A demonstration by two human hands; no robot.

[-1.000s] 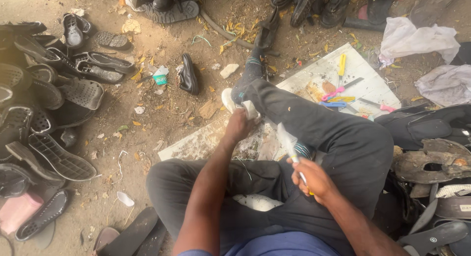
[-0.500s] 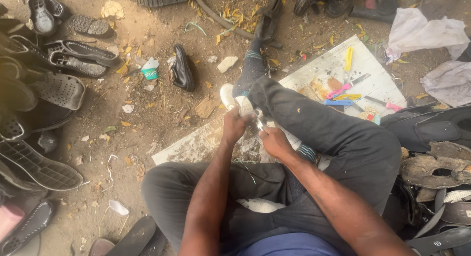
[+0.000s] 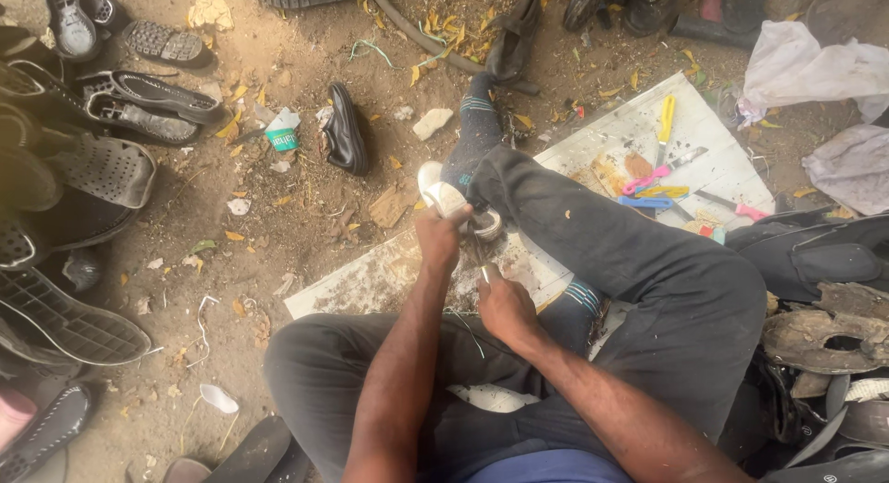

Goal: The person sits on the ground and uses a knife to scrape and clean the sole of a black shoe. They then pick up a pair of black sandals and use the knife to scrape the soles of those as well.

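Note:
I sit on the dirt with my legs in dark trousers folded over a white board [image 3: 370, 281]. My left hand [image 3: 439, 235] grips a small white shoe [image 3: 443, 194], which rests against my socked foot [image 3: 474, 131]. Just below the shoe is my right hand [image 3: 502, 305], closed on a thin metal tool [image 3: 483, 272] whose tip points up at the shoe. A thread [image 3: 468, 327] hangs from under this hand. The two hands are a few centimetres apart.
Yellow, pink and blue handled tools [image 3: 648, 179] lie on the board's far right part. A black shoe [image 3: 344, 127] and a small green tin [image 3: 282, 138] lie on the dirt. Worn shoes and soles [image 3: 83, 168] are piled at left, more at right [image 3: 824, 335]. White bags [image 3: 806, 68] sit top right.
My right hand has come up from beside my right thigh to just under the white shoe. My left hand has stayed on the shoe.

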